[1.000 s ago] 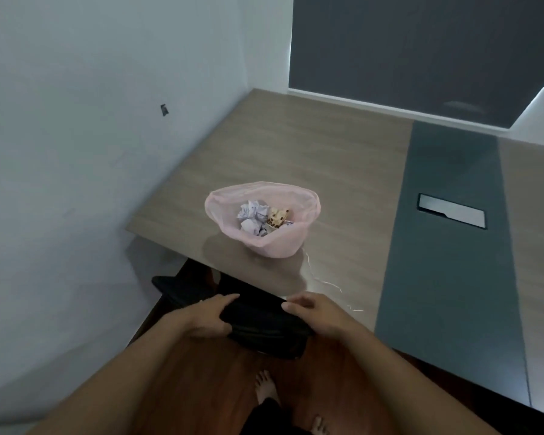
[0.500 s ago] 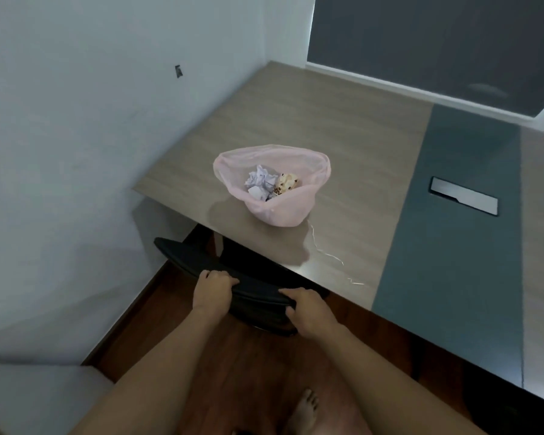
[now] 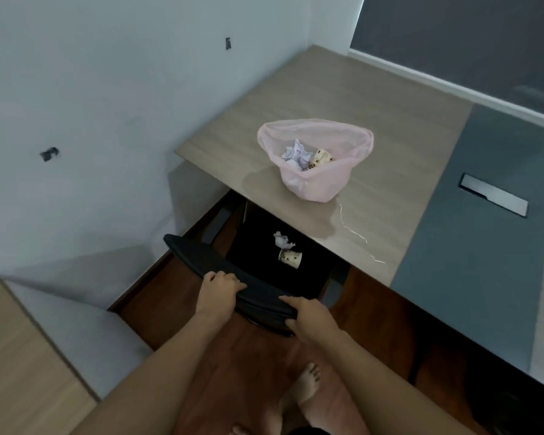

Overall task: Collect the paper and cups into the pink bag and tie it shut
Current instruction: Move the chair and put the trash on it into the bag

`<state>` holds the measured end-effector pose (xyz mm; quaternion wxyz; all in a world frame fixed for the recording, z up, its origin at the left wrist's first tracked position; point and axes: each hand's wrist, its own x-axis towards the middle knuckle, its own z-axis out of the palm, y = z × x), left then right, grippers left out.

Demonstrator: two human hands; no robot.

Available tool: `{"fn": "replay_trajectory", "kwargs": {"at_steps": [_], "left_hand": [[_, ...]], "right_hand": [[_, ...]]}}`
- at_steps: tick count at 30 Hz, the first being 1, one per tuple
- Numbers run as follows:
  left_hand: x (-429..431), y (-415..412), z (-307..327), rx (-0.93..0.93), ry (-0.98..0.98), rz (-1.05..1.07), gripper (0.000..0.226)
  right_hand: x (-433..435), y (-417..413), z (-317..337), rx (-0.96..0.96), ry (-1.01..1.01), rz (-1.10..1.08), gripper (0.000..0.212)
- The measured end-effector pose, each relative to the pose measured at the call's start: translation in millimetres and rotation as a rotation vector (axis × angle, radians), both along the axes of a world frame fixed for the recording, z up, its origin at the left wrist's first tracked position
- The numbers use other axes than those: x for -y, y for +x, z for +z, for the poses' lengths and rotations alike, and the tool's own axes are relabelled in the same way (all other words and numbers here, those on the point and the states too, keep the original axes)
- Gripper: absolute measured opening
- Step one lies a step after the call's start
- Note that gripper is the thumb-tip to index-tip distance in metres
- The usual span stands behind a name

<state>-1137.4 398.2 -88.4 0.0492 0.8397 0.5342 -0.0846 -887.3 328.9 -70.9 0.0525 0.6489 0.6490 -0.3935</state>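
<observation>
The pink bag (image 3: 314, 183) stands open on the wooden table (image 3: 343, 89), holding crumpled paper (image 3: 296, 153) and a spotted paper cup (image 3: 321, 158). A thin white string (image 3: 355, 235) trails from the bag toward the table's near edge. A black chair (image 3: 258, 296) stands pulled out from under the table. On its seat lie a second crumpled paper (image 3: 282, 240) and a second spotted cup (image 3: 291, 258) on its side. My left hand (image 3: 220, 288) and my right hand (image 3: 310, 315) both grip the top of the chair's backrest.
A white wall (image 3: 107, 105) runs along the left. A grey strip with a metal cable hatch (image 3: 493, 198) crosses the table on the right. A light wooden cabinet (image 3: 22, 365) stands at lower left. My bare foot (image 3: 308, 384) is on the dark wooden floor.
The chair has been pulled back from under the table with both hands on its backrest, which uncovers the paper and cup on the seat. The view has shifted back and down.
</observation>
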Motion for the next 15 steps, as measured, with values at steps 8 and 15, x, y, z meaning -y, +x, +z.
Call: {"fn": "replay_trajectory", "kwargs": {"at_steps": [8,15], "left_hand": [[65,-65,-8,0.088,-0.049,0.059,0.048],[97,-103,-4,0.093,-0.097,0.042,0.054]], "right_hand": [[54,-61,-9,-0.02,-0.071,0.142,0.075],[90,-98,-15,-0.066,-0.128,0.132,0.083]]}}
